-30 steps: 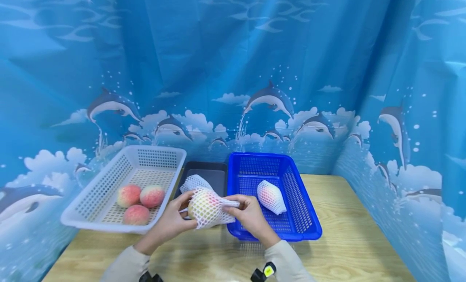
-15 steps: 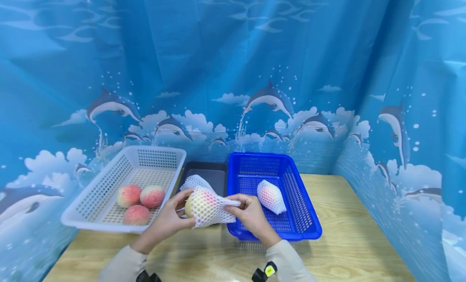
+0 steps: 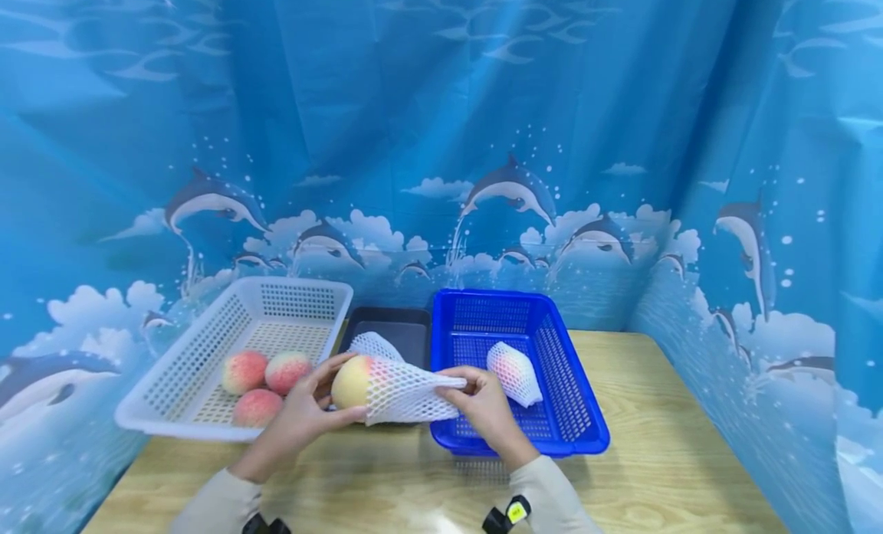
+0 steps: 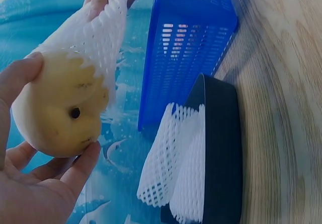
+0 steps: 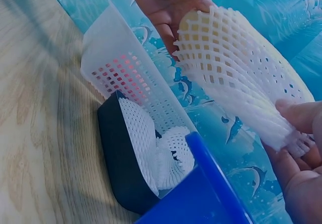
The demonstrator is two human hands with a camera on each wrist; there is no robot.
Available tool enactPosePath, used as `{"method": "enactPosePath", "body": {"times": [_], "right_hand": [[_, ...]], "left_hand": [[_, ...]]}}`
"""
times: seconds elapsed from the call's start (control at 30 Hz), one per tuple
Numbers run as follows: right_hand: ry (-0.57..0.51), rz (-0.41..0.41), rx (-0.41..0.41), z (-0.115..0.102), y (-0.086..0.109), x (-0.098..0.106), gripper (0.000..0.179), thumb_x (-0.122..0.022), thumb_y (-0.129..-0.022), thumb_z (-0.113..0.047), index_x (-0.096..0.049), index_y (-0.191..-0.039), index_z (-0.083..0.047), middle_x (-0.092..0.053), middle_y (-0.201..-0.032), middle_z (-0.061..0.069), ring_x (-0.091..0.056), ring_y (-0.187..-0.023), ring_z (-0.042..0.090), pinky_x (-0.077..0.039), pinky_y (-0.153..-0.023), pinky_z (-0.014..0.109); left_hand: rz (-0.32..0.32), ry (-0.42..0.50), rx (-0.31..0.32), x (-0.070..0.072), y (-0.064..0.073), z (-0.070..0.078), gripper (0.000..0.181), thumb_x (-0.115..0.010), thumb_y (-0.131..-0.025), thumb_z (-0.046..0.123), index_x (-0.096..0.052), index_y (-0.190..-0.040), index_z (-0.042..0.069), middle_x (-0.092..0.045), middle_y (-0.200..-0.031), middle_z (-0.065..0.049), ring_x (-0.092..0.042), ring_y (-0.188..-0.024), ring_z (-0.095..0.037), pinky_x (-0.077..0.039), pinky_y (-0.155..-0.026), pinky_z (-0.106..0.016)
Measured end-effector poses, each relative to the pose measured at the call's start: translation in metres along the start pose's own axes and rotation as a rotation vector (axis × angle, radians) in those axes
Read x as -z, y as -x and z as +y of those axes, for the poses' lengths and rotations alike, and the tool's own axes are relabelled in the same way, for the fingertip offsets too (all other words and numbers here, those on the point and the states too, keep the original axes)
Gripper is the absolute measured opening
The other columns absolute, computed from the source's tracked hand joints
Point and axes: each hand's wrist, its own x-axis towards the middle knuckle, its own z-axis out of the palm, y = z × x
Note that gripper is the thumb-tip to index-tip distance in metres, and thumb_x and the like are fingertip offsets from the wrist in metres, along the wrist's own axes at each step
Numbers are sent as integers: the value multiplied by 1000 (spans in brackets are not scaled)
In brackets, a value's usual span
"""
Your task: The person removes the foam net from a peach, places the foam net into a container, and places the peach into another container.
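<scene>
1. Blue backdrop [image 3: 386, 97], printed with dolphins and clouds, hangs behind and along both sides.
2. Wood-grain table [image 3: 676, 442] carries everything below.
3. White basket [image 3: 207, 429], perforated, sits on the left of the table, with three loose peaches [image 3: 258, 406] grouped in its near half.
4. Blue basket [image 3: 572, 447], also perforated, sits to the right. One net-wrapped peach [image 3: 512, 373] lies inside.
5. Black tray [image 3: 407, 335] sits between the two baskets. Spare white foam nets [image 4: 188, 178] are in it, poking above the rim in the left wrist view.
6. Both arms wear light sleeves [image 3: 555, 496]; a black device [image 3: 497, 521] shows at each wrist.
7. Left hand [image 3: 303, 411]: grips the bare end of the held peach, thumb on one side, fingers curled round the other.
8. Right hand [image 3: 483, 411]: pinches the gathered end of the foam net between thumb and fingers, near the blue basket's left rim in the head view.
9. Foam net [image 3: 410, 392]: white mesh, stretched between the hands; its open mouth is round the peach, its narrow end bunched.
10. Held peach [image 3: 349, 382]: up off the table, partly in the net, yellow end exposed, pinkish side going under the mesh.
11. Dark spot [image 4: 75, 113] on the peach's bare end, facing the left wrist camera.
</scene>
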Motion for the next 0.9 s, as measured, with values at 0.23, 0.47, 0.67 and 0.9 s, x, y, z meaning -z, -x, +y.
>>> {"method": "enactPosePath", "body": {"times": [0.23, 0.47, 0.67, 0.9], "right_hand": [[-70, 58, -19, 1, -2, 0, 22, -74, -80, -1, -69, -101, 4, -72, -90, 10, -66, -73, 9, -57, -66, 21], [-136, 138, -33, 1, -5, -2, 26, -71, -82, -1, -65, -106, 9, -70, -87, 6, -64, -73, 8, -55, -66, 19], [-165, 162, -48, -1, -11, -9, 29, -72, -82, -2, -63, -107, 10, -68, -86, 2, -62, -74, 7, -55, -66, 18], [-233, 211, -41, -6, -24, -23, 30, -70, -84, -4, -61, -107, 12, -64, -87, 2, -62, -74, 8, -56, -66, 21]], "left_hand": [[51, -60, 6, 16, 5, -5, 81, -84, -74, 23, -41, -143, 14, -47, -139, -13, -52, -120, -33, -52, -91, -28], [79, -65, -4, 32, 11, -13, 81, -83, -76, 23, -40, -144, 11, -47, -138, -14, -53, -118, -32, -51, -87, -20], [129, -150, -2, 43, 15, -18, 82, -83, -75, 25, -41, -143, 9, -49, -137, -16, -53, -118, -33, -49, -87, -14], [141, -172, 46, 57, 21, -19, 87, -81, -77, 28, -34, -147, 7, -44, -142, -20, -48, -125, -36, -41, -90, -8]]}}
